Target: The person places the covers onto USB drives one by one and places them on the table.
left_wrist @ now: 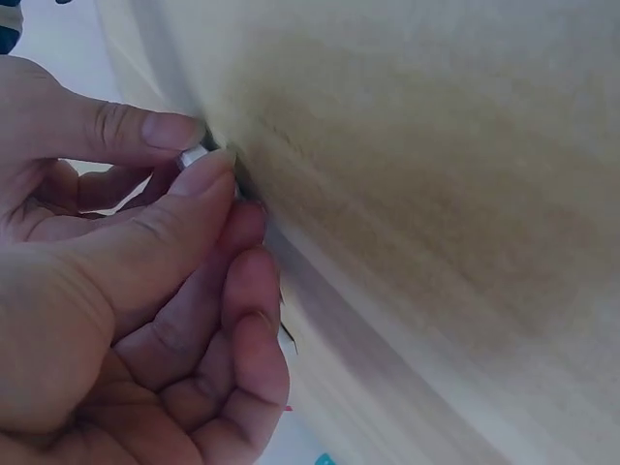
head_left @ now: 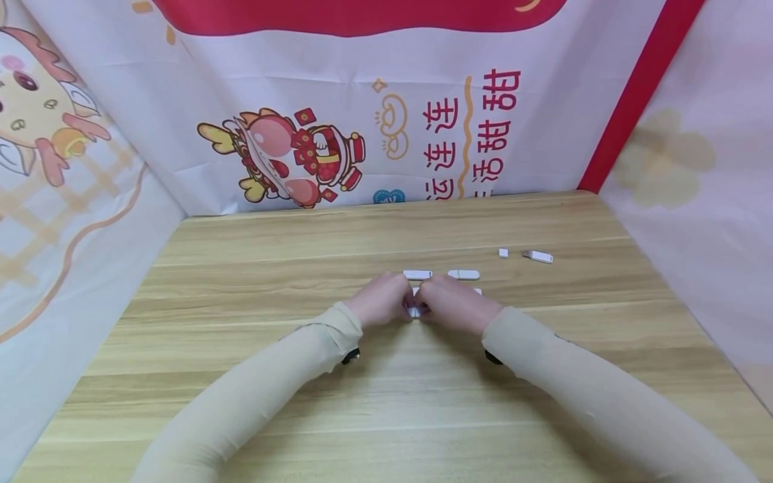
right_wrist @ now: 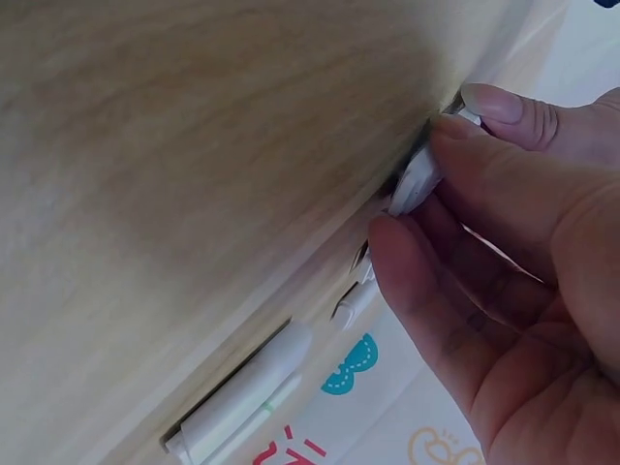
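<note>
Both hands meet near the middle of the wooden table. Between their fingertips is a small white USB stick [right_wrist: 418, 179], held low over the wood. The left hand [head_left: 383, 300] pinches one end with thumb and fingers, and a sliver of the white USB stick [left_wrist: 195, 155] shows there. From the other side the right hand [head_left: 457, 303] pinches its body between thumb and fingertips. Fingers hide most of the stick, and I cannot tell whether the left fingers hold a separate cap.
Behind the hands lie a white stick [head_left: 417, 274] and a rounded white stick [head_left: 464, 274]. Another white stick [right_wrist: 242, 387] lies beside the right hand. Farther right are a small white cap [head_left: 504, 253] and an uncapped USB stick [head_left: 539, 256]. A printed cloth [head_left: 338, 80] hangs behind the table.
</note>
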`<state>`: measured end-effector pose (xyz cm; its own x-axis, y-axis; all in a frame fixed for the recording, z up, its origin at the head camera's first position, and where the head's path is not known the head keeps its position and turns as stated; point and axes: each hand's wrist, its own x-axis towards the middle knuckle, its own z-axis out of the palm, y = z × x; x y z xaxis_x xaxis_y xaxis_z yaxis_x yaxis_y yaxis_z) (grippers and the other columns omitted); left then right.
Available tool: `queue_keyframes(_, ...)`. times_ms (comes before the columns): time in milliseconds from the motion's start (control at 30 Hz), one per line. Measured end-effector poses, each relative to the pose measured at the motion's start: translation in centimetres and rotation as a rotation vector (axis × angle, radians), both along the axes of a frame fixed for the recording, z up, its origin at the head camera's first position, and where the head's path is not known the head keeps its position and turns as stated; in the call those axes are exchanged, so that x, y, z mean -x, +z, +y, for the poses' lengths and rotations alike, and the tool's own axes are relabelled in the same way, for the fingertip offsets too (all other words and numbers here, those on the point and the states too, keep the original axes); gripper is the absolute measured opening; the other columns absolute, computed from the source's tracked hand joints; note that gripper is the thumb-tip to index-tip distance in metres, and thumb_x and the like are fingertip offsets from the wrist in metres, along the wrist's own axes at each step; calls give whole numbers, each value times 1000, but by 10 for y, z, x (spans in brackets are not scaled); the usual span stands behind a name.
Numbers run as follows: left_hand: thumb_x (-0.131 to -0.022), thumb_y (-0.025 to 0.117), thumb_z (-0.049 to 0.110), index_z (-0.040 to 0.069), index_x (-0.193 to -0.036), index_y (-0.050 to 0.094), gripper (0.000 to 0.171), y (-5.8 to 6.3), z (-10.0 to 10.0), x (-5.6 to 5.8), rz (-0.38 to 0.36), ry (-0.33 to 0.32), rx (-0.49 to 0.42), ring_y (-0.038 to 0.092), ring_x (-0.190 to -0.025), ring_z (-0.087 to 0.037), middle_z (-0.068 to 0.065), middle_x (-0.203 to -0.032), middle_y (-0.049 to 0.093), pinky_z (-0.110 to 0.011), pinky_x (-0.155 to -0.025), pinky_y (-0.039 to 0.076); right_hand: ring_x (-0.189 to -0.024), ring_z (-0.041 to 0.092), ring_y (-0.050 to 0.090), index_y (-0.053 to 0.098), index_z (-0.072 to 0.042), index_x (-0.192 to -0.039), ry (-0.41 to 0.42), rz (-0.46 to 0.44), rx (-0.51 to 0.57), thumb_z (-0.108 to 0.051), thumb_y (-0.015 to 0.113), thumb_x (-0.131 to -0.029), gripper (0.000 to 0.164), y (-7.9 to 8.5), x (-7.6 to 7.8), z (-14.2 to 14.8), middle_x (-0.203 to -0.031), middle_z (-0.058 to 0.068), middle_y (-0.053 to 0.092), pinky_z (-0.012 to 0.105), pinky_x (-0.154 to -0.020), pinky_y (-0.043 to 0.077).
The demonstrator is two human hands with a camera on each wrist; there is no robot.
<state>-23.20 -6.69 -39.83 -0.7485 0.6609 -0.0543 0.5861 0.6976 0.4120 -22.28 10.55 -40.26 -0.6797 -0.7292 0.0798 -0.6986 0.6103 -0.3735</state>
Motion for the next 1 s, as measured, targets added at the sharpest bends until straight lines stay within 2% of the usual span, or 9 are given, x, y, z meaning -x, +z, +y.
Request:
queue_keyframes(167,-72,81,-1,10,-68,74,14,1,1,1,-6,-13,6,46,-53,-9,4,-59,65,-24,-55,42,-59,8,40,70,-13,-70,-13,-6,4,3,74,-83,21,-1,1,-2,-60,-8,49,23,-55,37)
queue_keyframes(300,-69,83,-3,11,-69,74,16,1,2,4,-41,4,-1,55,-60,-8,4,-64,68,-24,-63,48,-59,11,41,65,-10,-67,-55,-7,-12,7,72,-79,22,-2,1,-4,-59,-7,48,25,-55,39)
queue_keyframes(467,-67,88,1,11,-73,74,18,-2,4,7,-69,34,-7,62,-68,-9,5,-67,69,-25,-69,52,-60,13,48,64,-10,-69,-112,7,-34,10,71,-76,22,-2,-1,-10,-63,-4,55,27,-57,44)
queue_keyframes(633,-66,89,1,13,-71,73,20,-1,7,5,-56,72,8,60,-66,-9,5,-65,68,-24,-67,51,-61,12,51,65,-12,-69,-139,12,-28,12,70,-72,25,-3,-2,-13,-63,-5,57,27,-58,46)
queue_keyframes(767,-63,90,4,12,-70,72,21,1,11,3,-17,94,42,58,-66,-11,4,-66,67,-25,-66,50,-62,12,51,64,-13,-68,-153,-1,-19,13,70,-70,26,-4,-1,-13,-63,-5,58,27,-59,46)
queue_keyframes(867,-64,91,5,11,-72,72,22,2,13,2,4,106,48,58,-66,-11,3,-66,67,-26,-65,49,-62,13,51,65,-12,-69,-154,1,-2,14,69,-70,26,-4,-2,-12,-64,-4,59,28,-59,46)
queue_keyframes(1000,-67,89,3,11,-74,72,20,2,14,0,-4,125,32,59,-65,-11,3,-67,68,-24,-64,49,-62,12,51,65,-13,-70,-153,23,4,12,69,-71,26,-5,-4,-12,-65,-4,58,28,-59,45)
